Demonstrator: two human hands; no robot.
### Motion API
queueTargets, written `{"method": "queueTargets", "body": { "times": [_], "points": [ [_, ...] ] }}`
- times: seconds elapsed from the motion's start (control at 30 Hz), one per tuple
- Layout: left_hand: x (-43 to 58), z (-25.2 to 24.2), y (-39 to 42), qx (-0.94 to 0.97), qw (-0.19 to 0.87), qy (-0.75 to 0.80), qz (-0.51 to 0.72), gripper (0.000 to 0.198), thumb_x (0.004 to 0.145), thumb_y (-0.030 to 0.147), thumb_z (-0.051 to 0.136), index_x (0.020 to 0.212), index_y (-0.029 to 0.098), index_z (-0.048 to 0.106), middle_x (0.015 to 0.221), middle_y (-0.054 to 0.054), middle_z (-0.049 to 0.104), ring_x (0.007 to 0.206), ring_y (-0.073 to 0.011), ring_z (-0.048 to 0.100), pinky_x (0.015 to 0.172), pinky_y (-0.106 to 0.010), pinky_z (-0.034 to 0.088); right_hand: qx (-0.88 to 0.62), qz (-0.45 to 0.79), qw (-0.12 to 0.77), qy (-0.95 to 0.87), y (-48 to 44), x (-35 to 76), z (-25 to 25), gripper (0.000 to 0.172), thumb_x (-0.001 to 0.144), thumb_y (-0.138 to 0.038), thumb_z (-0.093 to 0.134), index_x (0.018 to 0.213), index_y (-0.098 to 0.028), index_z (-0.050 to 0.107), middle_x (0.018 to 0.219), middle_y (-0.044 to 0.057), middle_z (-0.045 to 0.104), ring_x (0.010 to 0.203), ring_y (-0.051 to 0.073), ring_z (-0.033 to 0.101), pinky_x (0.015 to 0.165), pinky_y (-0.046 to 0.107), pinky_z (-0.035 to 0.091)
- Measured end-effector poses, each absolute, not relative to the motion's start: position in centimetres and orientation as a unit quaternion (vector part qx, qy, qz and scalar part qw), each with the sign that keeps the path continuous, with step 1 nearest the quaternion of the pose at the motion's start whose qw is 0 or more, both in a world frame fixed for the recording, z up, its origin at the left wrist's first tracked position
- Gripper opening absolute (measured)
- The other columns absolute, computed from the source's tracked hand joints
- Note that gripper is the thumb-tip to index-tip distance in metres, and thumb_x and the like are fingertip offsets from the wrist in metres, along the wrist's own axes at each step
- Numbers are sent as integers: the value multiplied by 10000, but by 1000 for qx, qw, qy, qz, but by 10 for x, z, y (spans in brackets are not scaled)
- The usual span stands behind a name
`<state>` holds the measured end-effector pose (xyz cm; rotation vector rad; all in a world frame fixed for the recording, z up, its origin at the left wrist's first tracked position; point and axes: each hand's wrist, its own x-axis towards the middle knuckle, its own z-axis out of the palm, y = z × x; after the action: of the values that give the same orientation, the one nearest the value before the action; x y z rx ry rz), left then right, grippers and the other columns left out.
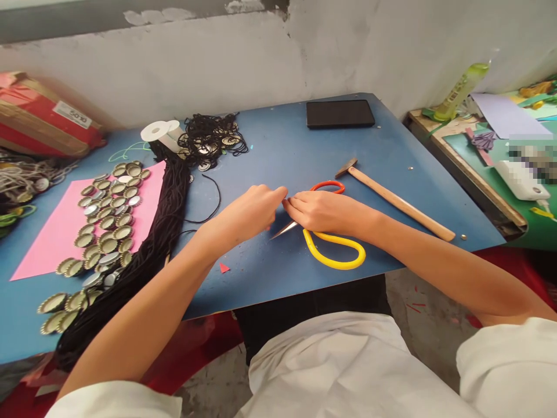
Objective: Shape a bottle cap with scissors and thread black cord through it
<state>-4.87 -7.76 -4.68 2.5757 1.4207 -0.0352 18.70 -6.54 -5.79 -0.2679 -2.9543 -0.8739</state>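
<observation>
My left hand (pixel 250 212) and my right hand (pixel 324 212) meet fingertip to fingertip over the blue table (pixel 282 145). Both are pinched closed on something too small to make out. Under my right hand lie scissors (pixel 335 252) with one yellow and one orange loop, their blade tips pointing left. A wooden-handled hammer (pixel 394 200) lies just right of my right hand. Left of my left hand runs a thick bundle of black cord (pixel 152 244), with a loose strand curling toward the hands.
Several flattened bottle caps (pixel 107 223) are spread on a pink sheet (pixel 47 244) at the left. A white spool (pixel 159 132) and tangled cord with caps (pixel 211 136) sit behind. A black tablet (pixel 339 113) lies at the back. A cluttered green table (pixel 500 151) stands right.
</observation>
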Motion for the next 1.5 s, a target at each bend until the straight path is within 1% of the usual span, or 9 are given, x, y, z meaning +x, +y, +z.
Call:
{"method": "queueTargets", "body": {
  "times": [0.13,0.27,0.4,0.63,0.83,1.0,1.13,1.33,1.5],
  "points": [
    [-47,-53,-81,857,124,499,10,287,857,1,559,866,271,460,653,-14,644,518,-218,612,531,-327,331,-54,-269,13,-961,-55,188,-58,384,1082,68,389,1205,-44,735,1096,173,829,924,264,794,820,392,608],
    [-43,-57,-82,832,166,523,83,264,880,10,513,1003,234,578,647,-9,668,499,-201,639,494,-295,403,-80,-233,34,-969,-49,190,-59,348,1114,28,394,1254,-33,707,1090,178,828,961,279,793,853,404,602],
    [-36,-55,-81,802,219,533,157,445,912,25,457,1305,168,610,685,22,713,539,-183,707,560,-257,531,-132,-198,43,-970,-50,193,-52,332,1118,21,389,1242,-50,689,1079,174,819,970,289,782,821,398,563],
    [-32,-48,-85,776,227,542,230,408,912,35,496,1270,194,612,800,-15,804,761,-223,828,698,-286,624,-262,-111,15,-959,-54,196,-35,285,1143,-50,435,1308,-103,661,981,125,795,843,252,749,644,351,339],
    [-31,-59,-84,768,204,534,289,538,937,53,502,1453,194,558,1050,-61,854,860,-202,837,768,-301,679,-305,-18,64,-950,-53,192,-42,256,1112,-50,480,1248,-123,685,1049,102,801,848,217,715,670,335,314],
    [-25,-54,-83,732,216,526,376,222,1075,177,438,1182,212,629,955,-37,789,837,-199,858,770,-325,725,-334,63,188,-921,-54,191,-50,264,1151,-174,442,1143,-172,706,934,45,764,726,168,595,672,311,305],
    [-17,-49,-88,700,237,525,421,174,1112,231,446,1091,222,619,858,-26,786,858,-214,875,811,-334,739,-350,157,226,-895,-64,189,-40,349,1181,-298,416,1123,-175,737,915,43,750,754,166,576,714,305,319],
    [-10,-54,-93,687,217,526,452,218,1133,244,428,1115,214,643,901,-35,823,874,-204,882,819,-306,732,-400,168,214,-875,-77,185,-29,364,1191,-336,426,1123,-166,740,818,39,690,699,171,536,694,304,287],
    [-12,-61,-90,685,201,538,449,207,1107,228,468,1139,221,672,926,-13,802,832,-186,870,768,-271,712,-415,89,149,-893,-70,182,-35,284,1168,-235,469,1208,-145,736,944,96,793,767,208,667,679,307,300]
  ]
}}
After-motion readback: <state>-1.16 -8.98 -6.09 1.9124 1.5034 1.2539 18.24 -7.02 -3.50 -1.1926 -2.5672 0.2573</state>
